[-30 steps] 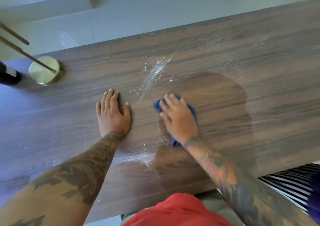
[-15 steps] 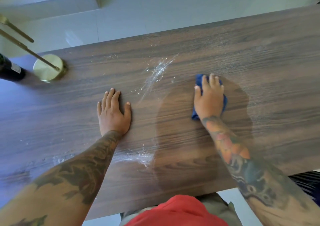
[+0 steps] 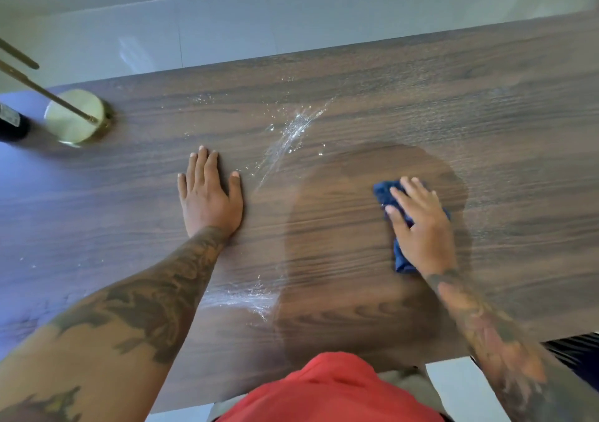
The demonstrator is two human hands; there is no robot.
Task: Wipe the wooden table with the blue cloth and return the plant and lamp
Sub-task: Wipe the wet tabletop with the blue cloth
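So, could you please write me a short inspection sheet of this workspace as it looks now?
Surface: wooden table, wet streaks unwiped, a darker wiped patch by the cloth.
Job's things: blue cloth under right hand; lamp base at left; plant not seen.
Clutter: dark bottle at left edge.
Grippers: left hand flat on table; right hand presses cloth.
Cables: nothing seen.
Surroundings: pale tiled floor.

Tattooed bare forearms (image 3: 155, 295); red shirt (image 3: 327, 389), no sleeves visible.
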